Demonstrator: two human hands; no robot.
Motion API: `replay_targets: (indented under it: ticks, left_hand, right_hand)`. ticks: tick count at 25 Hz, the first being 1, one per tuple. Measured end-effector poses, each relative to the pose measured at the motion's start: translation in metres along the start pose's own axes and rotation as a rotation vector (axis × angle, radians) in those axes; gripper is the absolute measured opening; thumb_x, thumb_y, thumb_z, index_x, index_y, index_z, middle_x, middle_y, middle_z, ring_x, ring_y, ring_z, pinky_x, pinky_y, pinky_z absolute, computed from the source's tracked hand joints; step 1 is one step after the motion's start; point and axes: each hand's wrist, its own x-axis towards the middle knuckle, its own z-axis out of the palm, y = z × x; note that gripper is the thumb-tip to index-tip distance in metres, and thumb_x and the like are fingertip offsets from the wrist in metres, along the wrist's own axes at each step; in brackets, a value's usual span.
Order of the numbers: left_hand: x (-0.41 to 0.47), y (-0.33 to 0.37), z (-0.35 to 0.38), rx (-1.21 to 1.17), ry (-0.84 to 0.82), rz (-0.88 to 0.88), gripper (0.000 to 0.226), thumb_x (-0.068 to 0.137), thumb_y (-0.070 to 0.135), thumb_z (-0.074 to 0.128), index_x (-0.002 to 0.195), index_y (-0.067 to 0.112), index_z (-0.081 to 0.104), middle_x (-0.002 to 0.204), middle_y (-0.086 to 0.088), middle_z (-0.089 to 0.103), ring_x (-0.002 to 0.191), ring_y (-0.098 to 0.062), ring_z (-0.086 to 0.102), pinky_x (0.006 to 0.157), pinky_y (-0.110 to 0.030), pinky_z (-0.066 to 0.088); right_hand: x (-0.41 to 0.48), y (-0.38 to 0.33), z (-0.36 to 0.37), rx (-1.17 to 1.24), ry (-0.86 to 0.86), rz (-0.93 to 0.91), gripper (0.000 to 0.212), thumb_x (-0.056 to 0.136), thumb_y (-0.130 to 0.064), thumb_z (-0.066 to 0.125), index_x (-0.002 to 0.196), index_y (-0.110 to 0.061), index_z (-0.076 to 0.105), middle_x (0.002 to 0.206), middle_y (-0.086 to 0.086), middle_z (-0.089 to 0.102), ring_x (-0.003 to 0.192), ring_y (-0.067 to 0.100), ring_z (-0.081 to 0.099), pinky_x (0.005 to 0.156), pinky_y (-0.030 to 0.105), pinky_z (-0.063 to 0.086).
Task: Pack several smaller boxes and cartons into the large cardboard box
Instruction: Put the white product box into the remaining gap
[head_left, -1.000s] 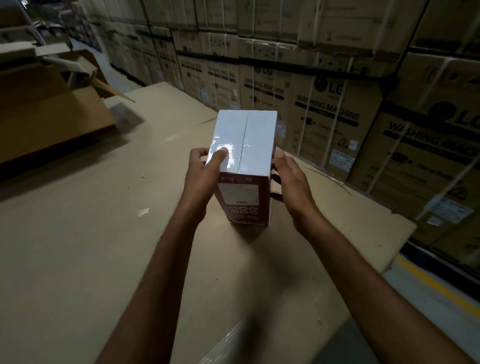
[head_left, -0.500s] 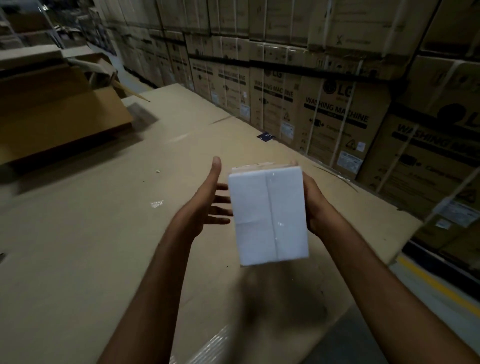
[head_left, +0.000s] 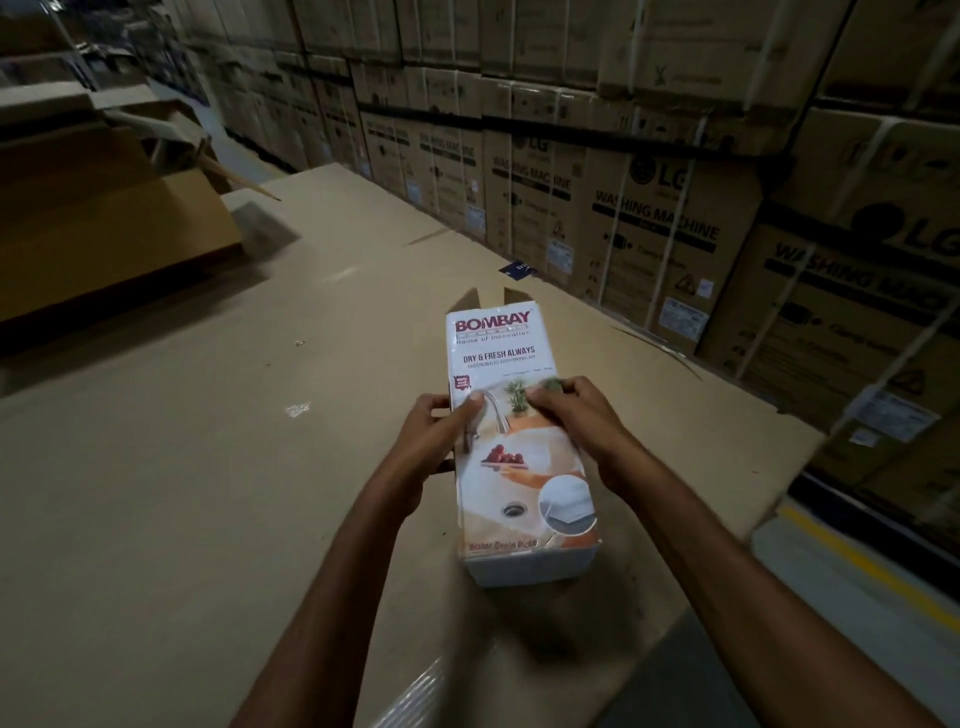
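Far to the left of the grip and well apart from it, a large open brown cardboard box sits on the tan cardboard-covered worktop with its flaps raised. The left hand holds the left long edge of a white rectangular printed carton marked BOMBAY, thumb on the printed face and fingers curled round the side. The carton lies printed face up between the 2 hands, over the worktop; I cannot tell whether its underside touches. The right hand holds the right long edge, its fingertips pressed on the printed face. Beyond and to the right of the grip stands a wall of stacked brown washing-machine cartons, and below right of it a grey floor with a yellow stripe
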Motion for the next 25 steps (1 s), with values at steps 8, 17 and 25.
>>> replay_targets:
  ticks: [8,17,25]
  left_hand:
    - [-0.008,0.049,-0.043,0.344,0.044,0.408,0.109,0.079,0.064,0.076,0.15,0.062,-0.007,0.135,0.001,0.048,0.113,-0.018,0.062,0.075,-0.042,0.064]
    - [-0.067,0.056,-0.082,0.577,0.109,0.71,0.085,0.077,0.058,0.08,0.139,0.049,0.023,0.14,0.004,0.056,0.087,-0.013,0.072,0.066,-0.027,0.061]
    - [-0.146,0.017,-0.102,0.463,0.307,0.675,0.051,0.095,0.058,0.056,0.139,0.05,0.031,0.145,0.008,0.055,0.096,-0.004,0.069,0.066,-0.014,0.056]
  right_hand:
    - [-0.01,-0.074,-0.018,-0.489,-0.137,-0.402,0.133,0.062,-0.068,0.088,0.151,-0.062,-0.011,0.155,0.001,0.041,0.129,0.022,0.057,0.105,0.05,0.051]
    - [-0.066,-0.092,0.016,-0.657,-0.051,-0.649,0.11,0.068,-0.048,0.091,0.143,-0.047,0.011,0.136,-0.003,0.052,0.098,0.016,0.068,0.082,0.033,0.061]
    - [-0.122,-0.072,0.074,-0.644,-0.007,-0.786,0.101,0.078,-0.037,0.086,0.147,-0.047,0.013,0.14,-0.003,0.052,0.094,0.012,0.067,0.069,0.027,0.06]
